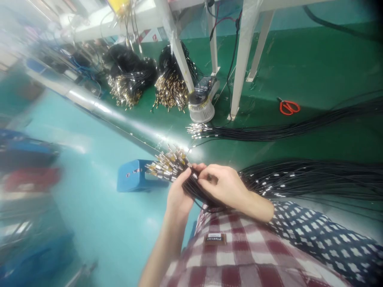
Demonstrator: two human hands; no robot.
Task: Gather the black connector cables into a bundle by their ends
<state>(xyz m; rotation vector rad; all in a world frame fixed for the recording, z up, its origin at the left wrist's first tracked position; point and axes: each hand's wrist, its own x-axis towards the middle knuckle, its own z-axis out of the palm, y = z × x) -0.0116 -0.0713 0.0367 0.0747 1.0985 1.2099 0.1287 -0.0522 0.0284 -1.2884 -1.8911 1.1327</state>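
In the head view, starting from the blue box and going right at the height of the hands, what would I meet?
Blue box, metal cable ends, left hand, right hand, black cables with silvery pieces.

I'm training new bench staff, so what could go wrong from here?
Two possible risks. The left hand grips a thick bundle of thin black cables with metal tips; if that grip loosens, some cables might slip out. Another bundle of black cables with silvery tips lies close by on the glossy green surface, so strands could tangle.
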